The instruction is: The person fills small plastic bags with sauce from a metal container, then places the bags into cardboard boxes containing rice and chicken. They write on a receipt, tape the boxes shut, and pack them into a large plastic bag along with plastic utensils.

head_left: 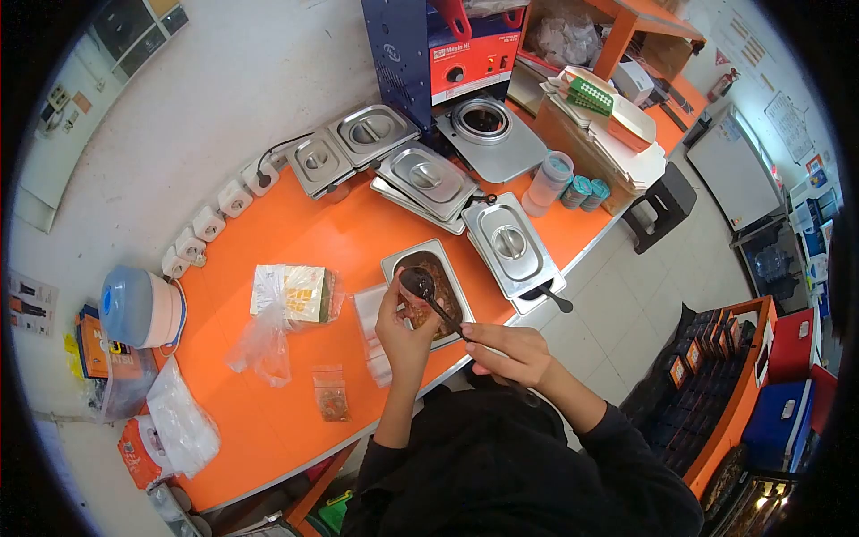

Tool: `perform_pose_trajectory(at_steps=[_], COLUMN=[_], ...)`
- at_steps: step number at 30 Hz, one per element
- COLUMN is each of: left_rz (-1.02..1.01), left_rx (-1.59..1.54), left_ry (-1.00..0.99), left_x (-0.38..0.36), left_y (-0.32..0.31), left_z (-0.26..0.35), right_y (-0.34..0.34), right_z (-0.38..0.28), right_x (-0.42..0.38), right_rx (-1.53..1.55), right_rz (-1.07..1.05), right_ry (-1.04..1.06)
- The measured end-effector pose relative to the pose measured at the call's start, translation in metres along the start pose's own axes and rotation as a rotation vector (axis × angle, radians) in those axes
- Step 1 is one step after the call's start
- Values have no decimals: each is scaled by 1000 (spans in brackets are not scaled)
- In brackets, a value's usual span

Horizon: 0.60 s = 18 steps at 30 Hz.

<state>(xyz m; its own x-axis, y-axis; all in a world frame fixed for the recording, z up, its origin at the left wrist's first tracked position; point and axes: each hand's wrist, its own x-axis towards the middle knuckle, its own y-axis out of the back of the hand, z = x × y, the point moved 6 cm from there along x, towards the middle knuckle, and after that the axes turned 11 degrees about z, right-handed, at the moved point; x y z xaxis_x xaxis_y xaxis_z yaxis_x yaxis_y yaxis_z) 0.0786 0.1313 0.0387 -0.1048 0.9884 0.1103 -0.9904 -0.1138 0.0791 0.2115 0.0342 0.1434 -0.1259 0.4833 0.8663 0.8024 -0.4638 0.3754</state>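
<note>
There is one held ladle (444, 314), one open steel pan (455, 282), five white sockets (208, 224) and one stool (660, 208).

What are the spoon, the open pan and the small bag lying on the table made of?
Spoon: dark, glossy; plastic or coated metal, can't tell.
Open pan: likely stainless steel, judging by its silvery, smooth rim.
Small bag: probably thin, shiny plastic film; brownish contents show through.

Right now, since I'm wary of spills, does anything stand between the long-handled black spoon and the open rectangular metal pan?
The left hand, beside the spoon, overlaps the pan at its left rim in this view; no lid covers it.
</note>
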Motion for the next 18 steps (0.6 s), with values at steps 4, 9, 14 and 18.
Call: perform_pose_trajectory(at_steps=[4, 9, 14, 18], left_rz=[37, 118, 116, 21], left_rx=[-9, -97, -133, -267], left_ry=[-57, -63, 7, 37], left_x=[-1, -5, -10, -17], left_y=[1, 16, 32, 30], left_z=[1, 7, 24, 37], right_y=[2, 4, -41, -41], right_z=[20, 55, 72, 37], right_x=[-17, -48, -72, -16], right_rx=[139, 456, 401, 73], right_rz=[126, 685, 19, -169], right_ry=[-205, -921, -1096, -649])
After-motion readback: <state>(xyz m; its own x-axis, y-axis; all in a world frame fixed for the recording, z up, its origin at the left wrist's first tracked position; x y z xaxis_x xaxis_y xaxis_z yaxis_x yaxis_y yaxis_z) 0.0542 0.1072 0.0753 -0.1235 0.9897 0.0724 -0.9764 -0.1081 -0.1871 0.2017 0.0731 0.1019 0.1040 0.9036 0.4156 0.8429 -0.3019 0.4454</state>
